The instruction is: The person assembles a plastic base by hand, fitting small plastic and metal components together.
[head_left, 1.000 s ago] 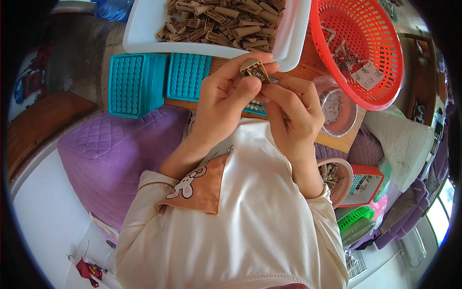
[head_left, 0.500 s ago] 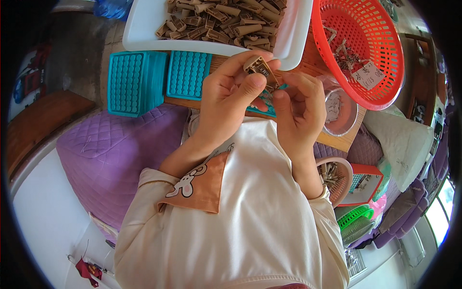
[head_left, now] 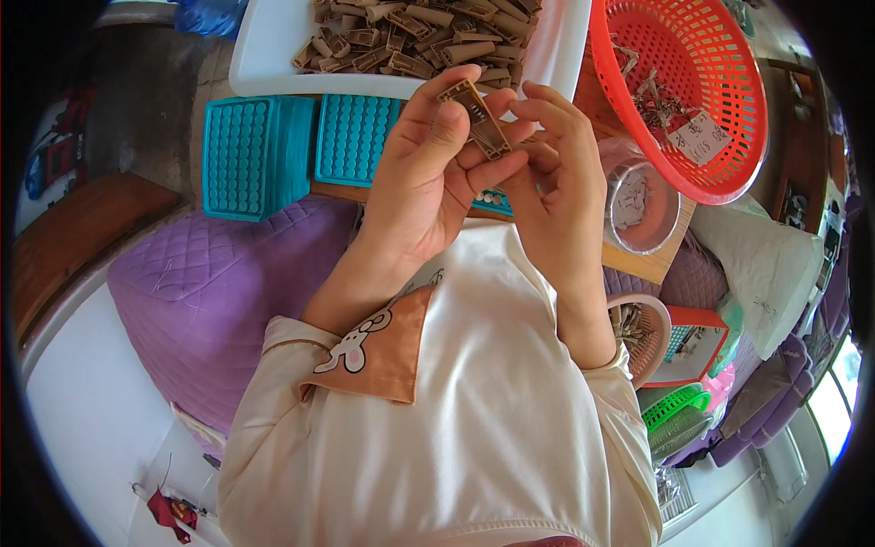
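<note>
My left hand (head_left: 427,169) holds a small brown plastic shell (head_left: 478,118), pinched between thumb and fingers. Its hollow side faces up and shows ribs and what looks like a small spring inside. Close beside the shell's right side is my right hand (head_left: 563,173), its index finger stretched and apart from the other fingers. Its thumb tip is partly hidden near the left fingers, and nothing shows in its grasp. Beneath both hands a teal tray (head_left: 497,202) with small round pieces is mostly covered.
A white bin (head_left: 273,55) of similar brown shells stands ahead. Stacked teal trays (head_left: 241,159) and another teal tray (head_left: 355,137) lie left. On the right are a red basket (head_left: 720,82) with small metal parts, a round tub (head_left: 661,223) and a pink basket (head_left: 649,342).
The shell has tilted upright and turned so its hollow side shows more. Both hands have risen slightly, and my right thumb and index finger have come away from the shell's end.
</note>
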A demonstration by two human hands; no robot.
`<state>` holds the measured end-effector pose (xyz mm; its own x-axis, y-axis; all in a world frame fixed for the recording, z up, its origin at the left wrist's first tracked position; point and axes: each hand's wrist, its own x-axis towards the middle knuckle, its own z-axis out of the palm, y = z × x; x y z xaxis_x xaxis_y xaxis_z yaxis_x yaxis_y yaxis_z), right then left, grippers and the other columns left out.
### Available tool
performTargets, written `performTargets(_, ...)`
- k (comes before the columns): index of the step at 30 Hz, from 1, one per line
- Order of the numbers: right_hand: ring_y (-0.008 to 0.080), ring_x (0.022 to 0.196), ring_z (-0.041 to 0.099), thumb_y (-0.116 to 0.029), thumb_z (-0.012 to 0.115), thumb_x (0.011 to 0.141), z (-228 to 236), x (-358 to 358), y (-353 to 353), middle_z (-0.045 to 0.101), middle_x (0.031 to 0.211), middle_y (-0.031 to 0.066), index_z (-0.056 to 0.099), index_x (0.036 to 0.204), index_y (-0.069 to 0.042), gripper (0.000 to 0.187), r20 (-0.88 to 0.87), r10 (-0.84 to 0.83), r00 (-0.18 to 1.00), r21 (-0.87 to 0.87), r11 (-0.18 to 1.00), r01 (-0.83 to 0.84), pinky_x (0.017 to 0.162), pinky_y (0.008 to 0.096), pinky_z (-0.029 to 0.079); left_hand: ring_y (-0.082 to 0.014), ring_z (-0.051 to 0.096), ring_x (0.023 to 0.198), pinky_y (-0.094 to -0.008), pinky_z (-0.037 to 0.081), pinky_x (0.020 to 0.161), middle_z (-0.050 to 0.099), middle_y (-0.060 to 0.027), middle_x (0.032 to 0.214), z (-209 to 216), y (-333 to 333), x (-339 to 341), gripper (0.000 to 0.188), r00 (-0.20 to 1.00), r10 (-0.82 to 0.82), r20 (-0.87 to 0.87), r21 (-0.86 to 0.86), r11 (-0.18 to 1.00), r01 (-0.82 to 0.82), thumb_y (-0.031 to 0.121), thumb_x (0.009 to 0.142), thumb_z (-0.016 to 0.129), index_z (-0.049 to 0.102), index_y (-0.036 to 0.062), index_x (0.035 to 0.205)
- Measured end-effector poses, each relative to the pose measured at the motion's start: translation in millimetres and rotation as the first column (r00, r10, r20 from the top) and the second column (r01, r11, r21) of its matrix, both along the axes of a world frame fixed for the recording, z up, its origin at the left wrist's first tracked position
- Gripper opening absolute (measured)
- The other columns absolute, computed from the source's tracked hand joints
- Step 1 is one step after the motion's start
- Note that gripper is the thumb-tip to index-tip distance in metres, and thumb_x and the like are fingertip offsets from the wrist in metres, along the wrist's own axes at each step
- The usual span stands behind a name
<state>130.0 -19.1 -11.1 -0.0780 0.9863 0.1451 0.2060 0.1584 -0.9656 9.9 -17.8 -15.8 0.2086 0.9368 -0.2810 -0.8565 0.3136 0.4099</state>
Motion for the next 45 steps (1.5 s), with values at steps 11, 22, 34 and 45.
performTargets(11, 0.0198, 0.09, 0.056, 0.011, 0.051, 0.066, -6, 0, 4, 0.046, 0.112, 0.0123, 0.041, 0.112, -0.002, 0.049, -0.28, 0.063, 0.958, -0.107, 0.99, -0.096, 0.075, 0.0276, 0.048, -0.0211, 0.052, 0.099, -0.0317, 0.046, 0.083, 0.054, -0.0134, 0.105, -9, -9, -3, 0.033, 0.957, 0.133, -0.256, 0.144, 0.985, -0.098, 0.009, 0.082, 0.053, 0.044, 0.0029, 0.114)
performTargets(22, 0.0157, 0.081, 0.06, 0.006, 0.057, 0.067, -7, -10, 4, 0.061, 0.083, 0.0083, 0.049, 0.101, -0.001, 0.035, -0.096, -0.005, 0.995, -0.158, 0.987, -0.01, 0.07, 0.0258, 0.048, -0.0126, 0.053, 0.092, -0.0232, 0.046, 0.076, 0.055, -0.0106, 0.103, -15, -21, 2, 0.031, 0.878, 0.155, -0.453, 0.253, 0.967, -0.041, 0.004, 0.081, 0.053, 0.047, 0.0002, 0.112)
performTargets(34, 0.0133, 0.07, 0.056, -0.002, 0.058, 0.073, -42, 55, 4, 0.059, 0.081, 0.0075, 0.056, 0.091, 0.0, 0.018, 0.13, 0.054, 0.99, -0.301, 0.954, -0.013, 0.062, 0.0252, 0.045, -0.0223, 0.058, 0.088, -0.0307, 0.052, 0.072, 0.055, -0.0125, 0.101, -35, -14, -33, 0.036, 0.951, 0.026, -0.309, 0.016, 1.0, -0.022, 0.013, 0.081, 0.055, 0.045, 0.0034, 0.114)
performTargets(45, 0.0285, 0.071, 0.055, -0.004, 0.058, 0.07, -105, 36, -24, 0.057, 0.077, 0.0114, 0.052, 0.095, -0.007, 0.026, 0.673, 0.155, 0.723, -0.086, 0.988, -0.131, 0.058, 0.0372, 0.046, -0.0223, 0.061, 0.08, -0.0299, 0.054, 0.066, 0.056, -0.0146, 0.1, -49, -28, -34, 0.045, 0.908, -0.219, -0.357, -0.083, 0.976, 0.203, 0.018, 0.077, 0.06, 0.043, 0.0004, 0.115)
